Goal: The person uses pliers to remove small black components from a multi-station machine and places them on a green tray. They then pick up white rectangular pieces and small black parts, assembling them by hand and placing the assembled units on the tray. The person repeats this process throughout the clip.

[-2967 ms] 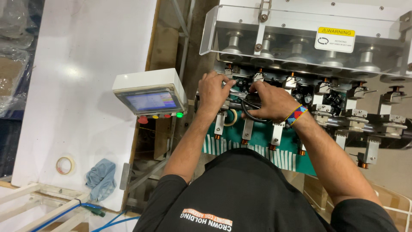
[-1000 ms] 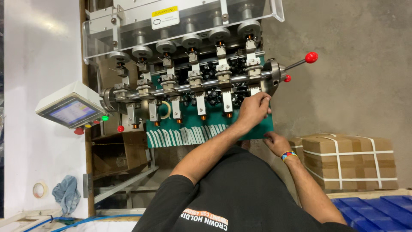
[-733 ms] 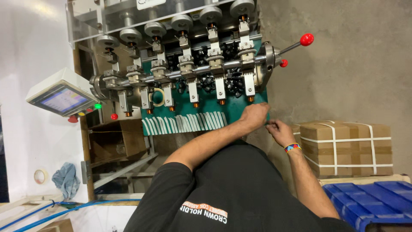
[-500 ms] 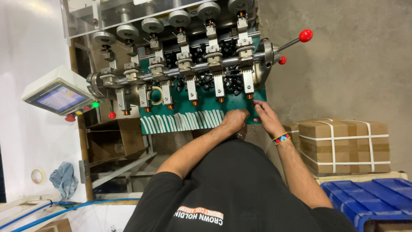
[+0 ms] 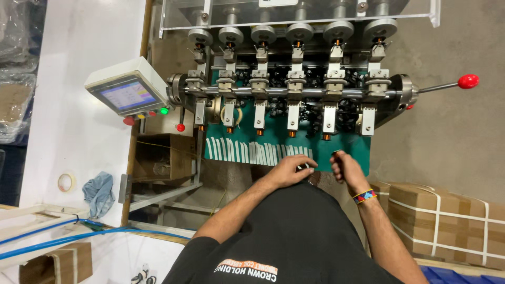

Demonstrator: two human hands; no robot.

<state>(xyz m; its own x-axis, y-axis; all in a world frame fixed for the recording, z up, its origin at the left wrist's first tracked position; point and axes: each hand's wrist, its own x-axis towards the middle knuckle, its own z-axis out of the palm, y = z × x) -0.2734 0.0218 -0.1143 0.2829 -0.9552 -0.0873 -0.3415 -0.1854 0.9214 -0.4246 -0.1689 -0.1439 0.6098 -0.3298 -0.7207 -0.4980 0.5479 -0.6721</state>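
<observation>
Hovering at the lower edge of the green panel [image 5: 347, 150], the left hand [image 5: 289, 171] curls loosely over a small dark ring [image 5: 302, 167], just below the white strips [image 5: 252, 151]. The right hand [image 5: 344, 167], just beside it, pinches a small dark part [image 5: 335, 154] against that panel's bottom edge.

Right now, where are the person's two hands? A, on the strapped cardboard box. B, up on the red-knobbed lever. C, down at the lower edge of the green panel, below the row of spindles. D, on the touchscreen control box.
C: the left hand and right hand are both at the lower edge of the green panel, far from the red-knobbed lever.
</observation>
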